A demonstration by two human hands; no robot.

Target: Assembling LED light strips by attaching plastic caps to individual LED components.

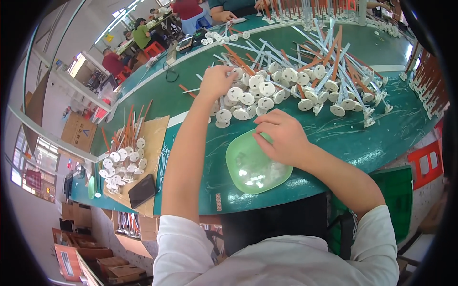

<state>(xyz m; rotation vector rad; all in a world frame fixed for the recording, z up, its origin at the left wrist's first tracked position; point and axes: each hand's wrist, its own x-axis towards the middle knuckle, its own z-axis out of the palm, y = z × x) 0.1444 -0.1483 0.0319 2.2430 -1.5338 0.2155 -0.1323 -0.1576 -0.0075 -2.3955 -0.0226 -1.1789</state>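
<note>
A large heap of white round caps (255,86) with long orange and pale blue strips lies across the green table. At its left edge, my left hand (217,82) has its fingers bent and closed against a white disc-ended strip; the fingertips are partly hidden. My right hand (285,138) is over the upper right of a light green plastic bowl (245,171), fingers curled and thumb drawn in towards them. What the right fingers hold, if anything, cannot be made out. Small clear or whitish pieces lie in the bowl.
A smaller bunch of capped strips (125,162) lies on cardboard (160,138) at left, beside a dark phone-like slab (142,191). More strips stand upright at right (429,81). A green crate (393,200) stands below the table's right edge. Other people work at the back.
</note>
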